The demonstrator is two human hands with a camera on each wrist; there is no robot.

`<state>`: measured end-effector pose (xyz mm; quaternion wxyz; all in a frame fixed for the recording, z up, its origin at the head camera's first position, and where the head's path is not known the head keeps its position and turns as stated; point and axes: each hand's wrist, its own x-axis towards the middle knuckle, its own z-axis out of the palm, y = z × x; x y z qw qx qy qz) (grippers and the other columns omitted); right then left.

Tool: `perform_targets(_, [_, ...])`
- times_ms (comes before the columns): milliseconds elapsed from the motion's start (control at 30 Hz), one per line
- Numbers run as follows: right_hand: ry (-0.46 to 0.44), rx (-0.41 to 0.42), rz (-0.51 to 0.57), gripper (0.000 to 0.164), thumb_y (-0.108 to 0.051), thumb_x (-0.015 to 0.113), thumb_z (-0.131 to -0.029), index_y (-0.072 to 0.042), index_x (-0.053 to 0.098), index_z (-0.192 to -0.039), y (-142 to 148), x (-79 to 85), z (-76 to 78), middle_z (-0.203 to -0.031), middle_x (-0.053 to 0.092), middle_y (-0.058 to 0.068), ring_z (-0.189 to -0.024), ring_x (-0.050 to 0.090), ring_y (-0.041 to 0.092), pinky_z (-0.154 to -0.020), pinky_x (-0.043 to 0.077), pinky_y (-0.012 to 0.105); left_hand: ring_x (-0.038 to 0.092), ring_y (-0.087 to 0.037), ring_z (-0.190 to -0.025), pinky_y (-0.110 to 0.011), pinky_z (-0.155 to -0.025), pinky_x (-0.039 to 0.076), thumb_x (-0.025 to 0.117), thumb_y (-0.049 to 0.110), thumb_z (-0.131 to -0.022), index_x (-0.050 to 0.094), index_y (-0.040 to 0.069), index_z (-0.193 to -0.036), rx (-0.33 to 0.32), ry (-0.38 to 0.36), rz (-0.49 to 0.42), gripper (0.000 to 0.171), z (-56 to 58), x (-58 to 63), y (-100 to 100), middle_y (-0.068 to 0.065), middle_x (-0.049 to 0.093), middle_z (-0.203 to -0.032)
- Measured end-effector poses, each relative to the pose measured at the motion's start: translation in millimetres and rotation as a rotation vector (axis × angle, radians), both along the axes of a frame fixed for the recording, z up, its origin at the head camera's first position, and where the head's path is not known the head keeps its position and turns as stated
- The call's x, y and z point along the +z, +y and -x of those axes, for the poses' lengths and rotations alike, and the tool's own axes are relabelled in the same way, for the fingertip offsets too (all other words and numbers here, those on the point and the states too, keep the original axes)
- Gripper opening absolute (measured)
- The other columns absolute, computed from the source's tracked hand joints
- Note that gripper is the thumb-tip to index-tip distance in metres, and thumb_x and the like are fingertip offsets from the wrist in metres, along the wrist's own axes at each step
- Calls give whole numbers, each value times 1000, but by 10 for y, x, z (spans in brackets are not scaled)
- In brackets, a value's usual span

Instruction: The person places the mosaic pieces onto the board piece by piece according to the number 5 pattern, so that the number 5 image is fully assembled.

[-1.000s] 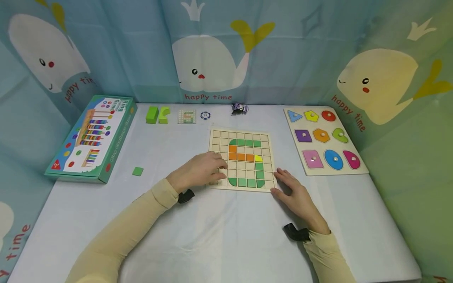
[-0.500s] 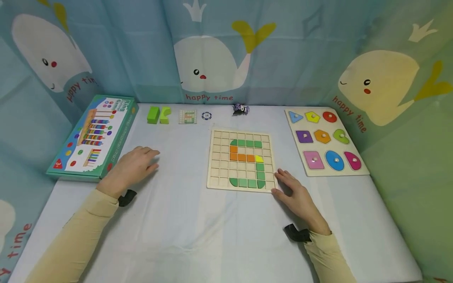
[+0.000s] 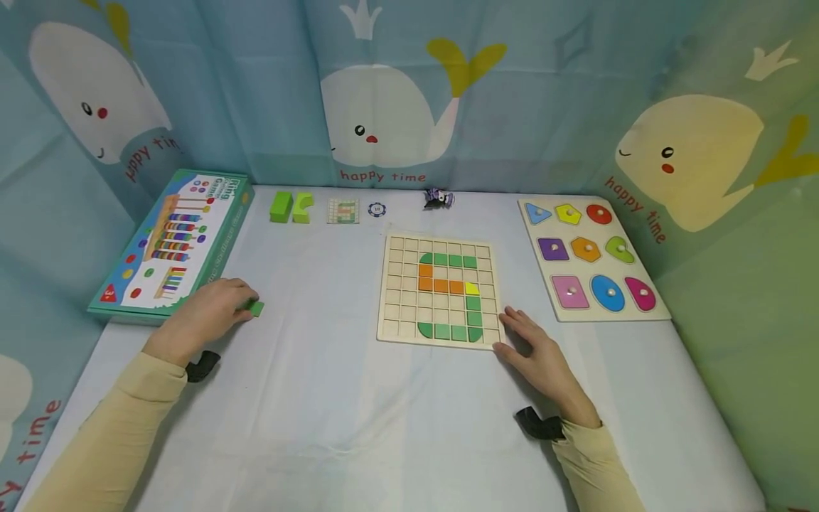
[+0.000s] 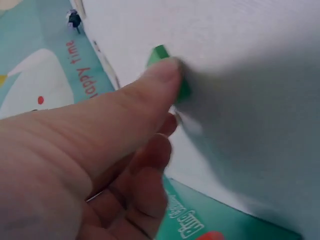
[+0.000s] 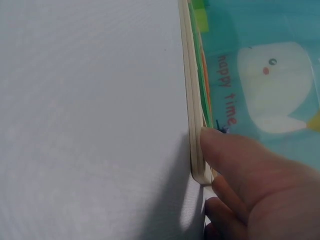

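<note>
At the left of the table, my left hand (image 3: 207, 316) pinches a green square tile (image 3: 257, 308) between thumb and fingers, just in front of the boxed game. The left wrist view shows the thumb over the green tile (image 4: 184, 92), part of which it covers. A wooden grid board (image 3: 399, 313) lies mid-table, bearing green, orange and yellow tiles set in an S-like path. My right hand (image 3: 544, 366) rests at the board's near right corner, its fingers extended. In the right wrist view the thumb touches the edge of the board (image 5: 194, 150).
The green game box (image 3: 211, 270) stands at the left. Along the back are two light green blocks (image 3: 281, 207), a small pattern card (image 3: 343, 211), a round chip (image 3: 377, 210) and a dark purple figure (image 3: 438, 199). A shape puzzle board (image 3: 598, 263) lies at the right.
My left hand has moved from the grid board to the left, down onto the lone green tile, and now pinches it. The right hand stays at the board's corner.
</note>
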<state>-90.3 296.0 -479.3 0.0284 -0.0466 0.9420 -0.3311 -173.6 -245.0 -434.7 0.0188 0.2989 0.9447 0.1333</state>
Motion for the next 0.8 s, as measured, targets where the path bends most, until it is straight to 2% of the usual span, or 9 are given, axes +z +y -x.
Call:
perform_targets(100, [2, 3, 1, 67, -36, 70, -92, -2, 46, -145, -2, -3, 6, -154, 33, 12, -144, 21, 33, -111, 21, 55, 63, -29, -85, -44, -75, 53, 82, 3, -77, 72, -4, -96, 1, 31, -47, 23, -12, -21, -6, -13, 66, -93])
perform_targets(167, [3, 5, 1, 67, -36, 70, -92, -2, 46, -145, -3, -5, 11, -154, 33, 12, -144, 21, 33, -111, 21, 55, 63, -29, -84, -44, -74, 53, 82, 4, -77, 71, -4, -94, 8, 54, -47, 22, -14, -36, -3, -13, 66, -92])
perform_targets(400, [7, 5, -2, 67, -35, 70, -92, -1, 46, -144, -5, -7, 19, -154, 33, 12, -144, 21, 33, -111, 20, 55, 61, -32, -80, -45, -73, 52, 78, 9, -84, 64, -6, -92, -1, 177, 96, 22, -1, -77, 38, -15, 63, -86])
perform_targets(500, [7, 6, 2, 67, -35, 70, -92, -1, 46, -144, -5, -5, 20, -154, 33, 13, -144, 20, 33, -112, 20, 55, 61, -33, -81, -46, -72, 52, 76, 8, -86, 61, -7, -95, -6, 222, 86, 23, 4, -105, 56, -17, 62, -87])
perform_targets(600, [7, 6, 1, 67, -35, 69, -92, -1, 45, -145, -4, -7, 18, -154, 33, 13, -144, 20, 33, -112, 20, 54, 61, -34, -85, -47, -74, 51, 71, 6, -89, 58, -9, -103, -9, 207, 19, 24, 18, -121, 110, -19, 63, -92])
perform_targets(700, [8, 2, 2, 66, -35, 69, -92, -1, 46, -144, 0, -6, 11, -154, 33, 13, -144, 21, 33, -111, 20, 55, 60, -35, -91, -47, -78, 50, 67, 7, -93, 57, -9, -109, -17, 150, -43, 24, 46, -116, 222, -20, 64, -99])
perform_targets(800, [4, -2, 6, 66, -35, 70, -92, -2, 46, -144, 1, -6, 0, -154, 33, 12, -144, 21, 33, -111, 21, 55, 60, -35, -94, -47, -81, 50, 66, 9, -94, 58, -8, -110, -52, 123, -63, 25, 69, -91, 379, -20, 64, -102])
